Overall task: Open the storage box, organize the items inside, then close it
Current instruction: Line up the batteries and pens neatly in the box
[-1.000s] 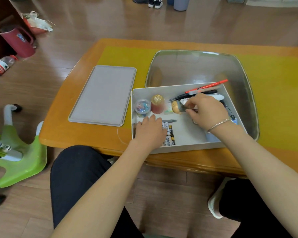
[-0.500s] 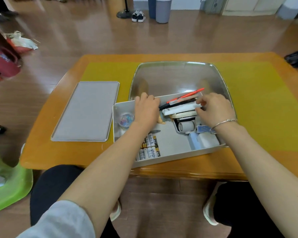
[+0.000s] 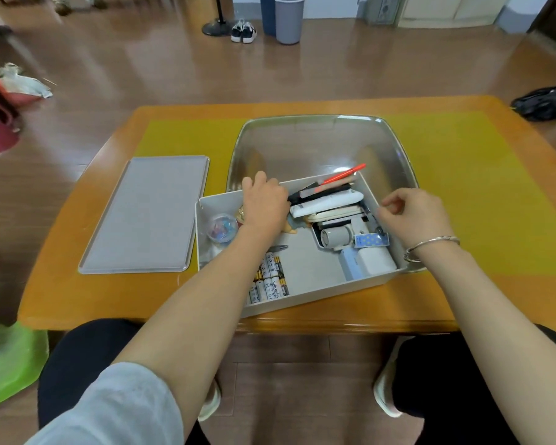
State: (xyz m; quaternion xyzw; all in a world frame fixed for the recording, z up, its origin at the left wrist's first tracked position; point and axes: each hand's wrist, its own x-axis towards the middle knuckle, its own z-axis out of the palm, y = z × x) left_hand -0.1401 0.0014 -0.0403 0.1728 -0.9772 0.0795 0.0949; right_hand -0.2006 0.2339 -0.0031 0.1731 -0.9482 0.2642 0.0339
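— Where does the open white rectangular storage box (image 3: 305, 290) sit?
— On the orange wooden tabletop (image 3: 77, 293), at its near edge, its far end resting over the rim of a large clear plastic tub (image 3: 318, 146). The flat grey rectangular lid (image 3: 146, 215) lies on the tabletop to the left of the box, apart from it.
— And the hands?
— The left hand (image 3: 265, 205) reaches into the far left part of the box, palm down, fingers bent over something I cannot make out; whether it grips anything, I cannot tell. The right hand (image 3: 413, 215) hovers over the box's right wall, fingers loosely curled, thumb and forefinger close together; whether they pinch anything is also unclear.
— What is inside the box?
— A row of white-and-gold batteries (image 3: 270, 281) near the front wall, a small round clear container of coloured bits (image 3: 221, 228) by the left wall, a bundle of pens with one red pen (image 3: 344, 173) sticking up at the far wall, and a white cylinder (image 3: 336, 236) towards the right.
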